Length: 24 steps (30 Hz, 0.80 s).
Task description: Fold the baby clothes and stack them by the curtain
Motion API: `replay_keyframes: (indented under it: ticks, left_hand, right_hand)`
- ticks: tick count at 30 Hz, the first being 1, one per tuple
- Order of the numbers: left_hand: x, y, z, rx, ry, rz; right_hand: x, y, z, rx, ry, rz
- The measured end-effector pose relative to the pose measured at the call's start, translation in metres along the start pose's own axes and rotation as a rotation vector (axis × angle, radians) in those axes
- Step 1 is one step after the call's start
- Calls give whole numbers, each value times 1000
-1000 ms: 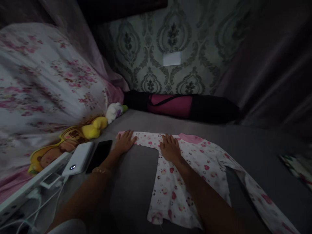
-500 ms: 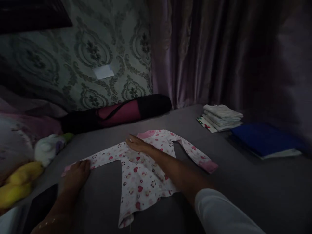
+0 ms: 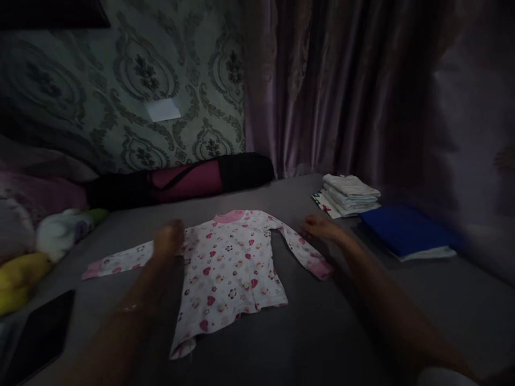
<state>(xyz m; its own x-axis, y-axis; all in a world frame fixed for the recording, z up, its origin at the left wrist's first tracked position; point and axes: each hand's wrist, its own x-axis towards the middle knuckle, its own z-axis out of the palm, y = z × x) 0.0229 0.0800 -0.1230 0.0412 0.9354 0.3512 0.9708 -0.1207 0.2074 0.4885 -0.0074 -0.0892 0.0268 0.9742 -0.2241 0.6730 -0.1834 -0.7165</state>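
Note:
A child's long-sleeved shirt (image 3: 235, 262), white with pink hearts and small figures, lies spread on the grey bed sheet with its pink collar away from me. Its sleeves stretch out to both sides. My left hand (image 3: 169, 238) is over the left sleeve close to the shoulder, smeared by motion, so its finger pose is unclear. Just beyond the right sleeve is my right hand (image 3: 322, 227), fingers loosely bent and holding nothing visible. Whether it touches the sleeve I cannot tell.
Folded light clothes (image 3: 349, 194) are stacked at the back right, beside a blue folded item (image 3: 408, 229). A long black and pink bag (image 3: 189, 179) lies along the wall. Plush toys (image 3: 60, 233) and a dark tablet-like slab (image 3: 42, 335) are at left.
My left hand has left the left cuff and moved inward to near the shoulder. My right hand has lifted off the shirt's chest and moved right, beside the right sleeve. The shirt's front looks smoother.

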Motion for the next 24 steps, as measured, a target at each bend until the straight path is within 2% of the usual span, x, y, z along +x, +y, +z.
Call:
replay_keyframes:
  ticks: [2,5,7,10,14,18,22,24]
  left_hand:
    - [10,56,16,-61,-7,54]
    - [19,127,44,-347,-64,218]
    - [21,164,61,-446,-54,245]
    - [21,201,82,-486,-44,242]
    - [21,222,103,-510,5,193]
    - [14,224,116,-532,53,182]
    - [7,219,123,-557,70,207]
    - [7,218,124,-568,69,213]
  right_hand:
    - [-3,12,0,-111,-27,51]
    - [-11,22,2,-271,-31,16]
    - [-18,27,2,-358,-29,-12]
    - [-28,34,3,-373,-33,-40]
    - [-37,40,8,-355,-66,-61]
    - [-41,36,11,-336,-88,-50]
    - [-37,29,0,-124,-135,-32]
    - [-29,30,-10,-9,-65,1]
